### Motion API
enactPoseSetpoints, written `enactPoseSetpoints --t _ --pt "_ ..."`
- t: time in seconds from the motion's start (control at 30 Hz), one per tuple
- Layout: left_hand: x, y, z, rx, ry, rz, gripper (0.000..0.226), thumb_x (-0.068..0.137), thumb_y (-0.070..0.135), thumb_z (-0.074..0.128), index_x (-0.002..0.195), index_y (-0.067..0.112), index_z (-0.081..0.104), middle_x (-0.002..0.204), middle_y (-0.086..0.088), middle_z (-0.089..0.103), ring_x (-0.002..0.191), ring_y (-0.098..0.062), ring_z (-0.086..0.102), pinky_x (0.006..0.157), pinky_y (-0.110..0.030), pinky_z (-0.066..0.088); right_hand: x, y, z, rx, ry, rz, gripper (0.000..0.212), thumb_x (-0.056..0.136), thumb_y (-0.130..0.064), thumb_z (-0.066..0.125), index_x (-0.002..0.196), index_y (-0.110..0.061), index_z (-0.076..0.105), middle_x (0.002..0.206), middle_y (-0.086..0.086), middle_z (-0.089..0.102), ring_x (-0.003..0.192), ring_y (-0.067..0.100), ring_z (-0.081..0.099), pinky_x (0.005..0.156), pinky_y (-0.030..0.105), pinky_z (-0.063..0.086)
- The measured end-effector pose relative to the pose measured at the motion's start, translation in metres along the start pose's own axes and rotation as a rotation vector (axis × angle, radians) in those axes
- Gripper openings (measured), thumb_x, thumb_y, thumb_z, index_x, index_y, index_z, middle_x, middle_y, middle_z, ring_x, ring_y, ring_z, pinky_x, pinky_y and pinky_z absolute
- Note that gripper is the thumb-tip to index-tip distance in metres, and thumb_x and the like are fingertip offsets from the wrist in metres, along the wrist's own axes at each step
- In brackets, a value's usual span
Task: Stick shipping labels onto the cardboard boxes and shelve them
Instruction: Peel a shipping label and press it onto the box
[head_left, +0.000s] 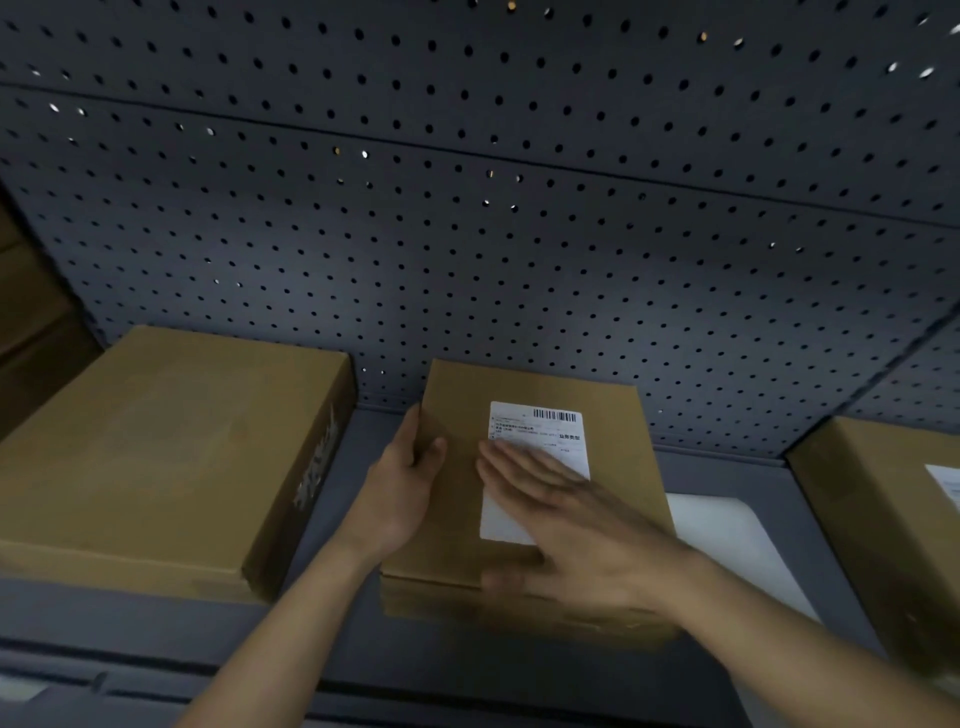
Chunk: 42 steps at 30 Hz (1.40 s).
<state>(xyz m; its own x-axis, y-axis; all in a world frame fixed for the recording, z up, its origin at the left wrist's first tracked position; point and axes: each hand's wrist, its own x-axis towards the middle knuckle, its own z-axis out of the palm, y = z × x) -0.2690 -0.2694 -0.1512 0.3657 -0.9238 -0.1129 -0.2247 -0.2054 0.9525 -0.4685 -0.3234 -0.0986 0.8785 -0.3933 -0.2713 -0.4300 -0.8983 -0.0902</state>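
Up on the shelf, backed by a pegboard, the middle box lies flat with a label on top, between a bigger left box and a right box cut off by the frame edge. Left hand curls round the middle box's left edge, thumb on top; right hand, fingers spread flat and blurred, rests on the label and hides its lower part. Bare shelf shows either side of the middle box, with a white sheet just right of it.
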Motion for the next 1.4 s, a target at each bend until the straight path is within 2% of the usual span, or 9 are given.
enactPoseSetpoints --t 0.1,0.23,0.37,0.57,0.87,0.93,1.1,1.23,1.4 --pt "0.001 -0.002 -0.001 -0.023 -0.016 -0.006 0.051 0.103 0.037 0.043 0.152 0.031 0.030 0.137 0.012 0.056 0.122 -0.006 0.055 0.108 -0.033 0.044 0.025 0.024 -0.007 0.041 0.008 0.112 0.102 0.081 -0.087 0.012 0.153 -0.021 -0.022 0.158 -0.007 -0.031 0.144 0.006 -0.031 0.123 0.032 -0.009" --pt "-0.001 0.000 -0.001 -0.018 -0.028 0.001 0.041 0.104 0.034 0.042 0.144 0.038 0.035 0.126 0.021 0.059 0.111 0.003 0.060 0.083 -0.007 0.047 0.053 0.045 -0.016 0.028 0.024 0.184 0.106 0.079 -0.086 0.006 0.154 -0.014 -0.017 0.160 0.001 -0.026 0.146 0.012 -0.026 0.123 0.035 -0.007" --pt "0.000 -0.001 0.000 -0.032 0.000 0.011 0.050 0.104 0.033 0.043 0.151 0.029 0.030 0.134 0.017 0.056 0.120 -0.001 0.055 0.097 -0.015 0.044 0.049 0.038 -0.012 0.013 0.018 0.120 0.110 0.079 -0.088 0.011 0.153 -0.014 -0.019 0.159 0.000 -0.028 0.145 0.010 -0.030 0.123 0.036 -0.008" --pt "-0.001 0.003 0.002 -0.040 0.022 -0.010 0.049 0.104 0.029 0.044 0.150 0.032 0.027 0.108 0.037 0.048 0.096 0.019 0.051 0.073 0.003 0.040 0.007 0.001 -0.008 -0.042 -0.023 -0.067 0.108 0.082 -0.086 0.027 0.152 -0.020 -0.023 0.154 -0.010 -0.037 0.135 -0.001 -0.042 0.116 0.024 -0.022" --pt "0.000 -0.001 0.000 -0.057 0.009 -0.020 0.051 0.103 0.032 0.045 0.151 0.033 0.029 0.130 0.023 0.053 0.121 0.002 0.052 0.097 -0.011 0.040 0.045 0.037 -0.015 0.006 -0.021 0.060 0.102 0.082 -0.086 0.015 0.151 -0.022 -0.025 0.157 -0.008 -0.034 0.144 0.007 -0.030 0.124 0.036 -0.002" --pt "-0.001 0.001 0.000 -0.040 -0.003 -0.013 0.052 0.103 0.033 0.045 0.152 0.031 0.029 0.132 0.022 0.053 0.118 0.002 0.053 0.091 -0.007 0.040 0.059 0.044 -0.019 -0.017 -0.005 0.089 0.103 0.083 -0.084 0.010 0.152 -0.015 -0.023 0.158 -0.001 -0.032 0.145 0.010 -0.028 0.124 0.035 -0.003" --pt "0.000 0.000 0.000 -0.016 0.022 -0.004 0.054 0.103 0.033 0.046 0.153 0.025 0.030 0.140 0.010 0.055 0.126 -0.008 0.054 0.108 -0.029 0.042 0.047 0.028 -0.013 -0.001 0.006 0.048 0.108 0.082 -0.086 0.016 0.151 -0.015 -0.025 0.157 -0.002 -0.034 0.142 0.007 -0.035 0.122 0.033 -0.011" --pt "-0.002 0.005 0.001 0.005 0.033 -0.002 0.051 0.103 0.031 0.046 0.152 0.025 0.032 0.135 0.017 0.052 0.122 -0.002 0.051 0.099 -0.019 0.038 0.003 -0.012 -0.006 -0.019 0.009 -0.060 0.112 0.081 -0.087 0.028 0.152 -0.016 -0.023 0.155 -0.003 -0.037 0.135 0.003 -0.044 0.113 0.023 -0.027" --pt "-0.001 0.003 0.001 0.006 0.025 0.004 0.049 0.103 0.029 0.045 0.151 0.025 0.034 0.134 0.013 0.056 0.124 -0.006 0.053 0.103 -0.022 0.037 -0.019 -0.028 0.005 -0.025 0.016 -0.114 0.114 0.081 -0.086 0.034 0.154 -0.014 -0.017 0.159 -0.003 -0.030 0.141 0.004 -0.036 0.117 0.026 -0.018"
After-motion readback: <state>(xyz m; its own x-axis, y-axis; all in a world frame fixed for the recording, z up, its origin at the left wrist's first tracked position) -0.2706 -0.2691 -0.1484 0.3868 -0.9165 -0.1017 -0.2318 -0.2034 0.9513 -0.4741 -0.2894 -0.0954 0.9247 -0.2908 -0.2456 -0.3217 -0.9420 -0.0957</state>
